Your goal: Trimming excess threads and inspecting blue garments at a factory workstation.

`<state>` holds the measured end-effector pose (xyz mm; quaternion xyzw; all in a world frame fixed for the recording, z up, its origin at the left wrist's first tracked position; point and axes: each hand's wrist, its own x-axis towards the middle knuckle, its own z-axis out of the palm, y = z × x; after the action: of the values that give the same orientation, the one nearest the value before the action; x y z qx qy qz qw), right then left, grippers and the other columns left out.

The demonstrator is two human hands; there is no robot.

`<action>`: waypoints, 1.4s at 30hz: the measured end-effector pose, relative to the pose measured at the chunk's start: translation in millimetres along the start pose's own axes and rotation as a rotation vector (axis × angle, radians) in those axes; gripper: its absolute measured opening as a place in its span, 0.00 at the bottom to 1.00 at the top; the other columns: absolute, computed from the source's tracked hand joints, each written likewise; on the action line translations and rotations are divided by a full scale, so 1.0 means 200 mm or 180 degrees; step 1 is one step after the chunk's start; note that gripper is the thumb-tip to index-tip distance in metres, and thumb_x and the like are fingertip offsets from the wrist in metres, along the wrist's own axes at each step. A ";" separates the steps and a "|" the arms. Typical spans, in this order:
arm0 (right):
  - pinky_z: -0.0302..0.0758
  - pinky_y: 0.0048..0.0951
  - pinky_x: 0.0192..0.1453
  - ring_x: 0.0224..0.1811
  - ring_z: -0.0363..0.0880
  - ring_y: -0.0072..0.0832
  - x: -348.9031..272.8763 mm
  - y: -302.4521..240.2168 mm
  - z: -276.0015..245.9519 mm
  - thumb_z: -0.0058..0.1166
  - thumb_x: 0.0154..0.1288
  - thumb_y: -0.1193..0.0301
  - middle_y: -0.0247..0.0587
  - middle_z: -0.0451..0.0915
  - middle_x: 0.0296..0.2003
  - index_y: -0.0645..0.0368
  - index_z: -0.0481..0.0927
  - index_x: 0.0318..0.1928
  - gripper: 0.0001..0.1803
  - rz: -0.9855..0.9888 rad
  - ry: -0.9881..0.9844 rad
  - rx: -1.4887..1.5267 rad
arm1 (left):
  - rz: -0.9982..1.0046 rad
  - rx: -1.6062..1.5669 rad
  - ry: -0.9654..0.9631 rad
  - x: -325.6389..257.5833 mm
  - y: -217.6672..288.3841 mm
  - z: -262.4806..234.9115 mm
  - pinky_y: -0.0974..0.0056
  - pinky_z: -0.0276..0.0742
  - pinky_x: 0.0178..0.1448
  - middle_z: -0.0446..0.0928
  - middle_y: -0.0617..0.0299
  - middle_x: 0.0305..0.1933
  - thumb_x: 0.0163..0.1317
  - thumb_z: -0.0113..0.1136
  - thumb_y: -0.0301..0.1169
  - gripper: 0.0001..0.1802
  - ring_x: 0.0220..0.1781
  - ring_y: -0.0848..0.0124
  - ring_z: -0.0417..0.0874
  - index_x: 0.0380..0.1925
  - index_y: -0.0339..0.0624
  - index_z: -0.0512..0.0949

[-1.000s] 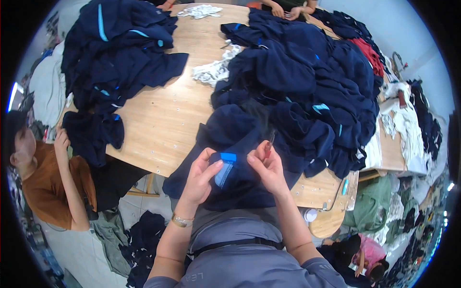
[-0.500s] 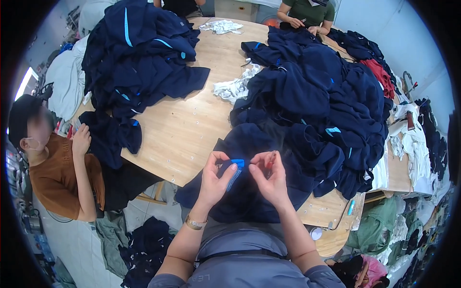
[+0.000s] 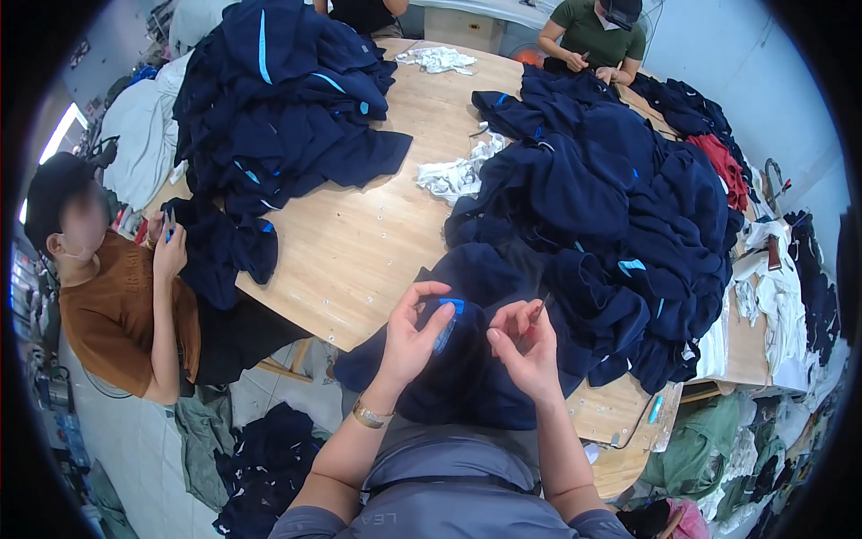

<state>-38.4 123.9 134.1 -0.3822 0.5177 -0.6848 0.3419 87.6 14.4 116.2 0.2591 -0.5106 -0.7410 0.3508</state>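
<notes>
My left hand (image 3: pixel 415 334) pinches the edge of a navy garment (image 3: pixel 467 382) between thumb and fingers, at a bright blue strip (image 3: pixel 452 306). The garment spreads over the near table edge and my lap. To its right, apart from the strip, my right hand (image 3: pixel 528 352) is closed around a small dark pointed tool (image 3: pixel 540 308), whose tip sticks up past the fingers. Its thumb and forefinger are nearly together; whether they pinch a thread is too small to tell.
A large navy garment pile (image 3: pixel 593 189) lies just beyond my right hand, another pile (image 3: pixel 278 117) at the far left. White scraps (image 3: pixel 458 172) lie on the wooden table (image 3: pixel 337 242). A co-worker (image 3: pixel 121 287) sits at left holding snips; another (image 3: pixel 597 40) works at the far side.
My right hand has moved right and toward me, away from the blue strip. My left hand keeps its hold on the garment. The view has shifted slightly; the left co-worker's hands now show snips.
</notes>
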 end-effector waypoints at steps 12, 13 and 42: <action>0.71 0.21 0.32 0.27 0.75 0.24 0.00 0.11 0.06 0.55 0.56 0.83 0.41 0.76 0.29 0.63 0.68 0.35 0.10 -0.0716 0.0392 -0.1893 | 0.0152 0.0513 -0.0135 -0.06 -0.07 0.05 0.82 0.64 0.30 0.72 0.72 0.26 0.60 0.59 0.26 0.06 0.26 0.88 0.68 0.34 0.39 0.72; 0.71 0.22 0.31 0.26 0.76 0.25 0.00 0.12 0.05 0.54 0.56 0.83 0.43 0.76 0.27 0.63 0.68 0.34 0.08 -0.0922 0.0412 -0.2257 | 0.0129 0.0560 -0.0104 -0.07 -0.07 0.06 0.82 0.65 0.31 0.72 0.72 0.26 0.60 0.59 0.26 0.06 0.26 0.88 0.68 0.34 0.39 0.72; 0.60 0.15 0.22 0.21 0.62 0.12 0.00 0.00 0.06 0.60 0.52 0.81 0.32 0.69 0.28 0.60 0.63 0.34 0.16 -0.0516 0.0133 -0.1208 | 0.0231 0.0374 -0.0030 0.00 -0.01 0.06 0.78 0.68 0.37 0.75 0.67 0.30 0.59 0.59 0.25 0.06 0.32 0.83 0.72 0.33 0.38 0.72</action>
<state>-26.7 118.5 135.3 -0.4659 0.6120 -0.6080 0.1968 79.1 21.1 119.1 0.2572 -0.5640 -0.6977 0.3592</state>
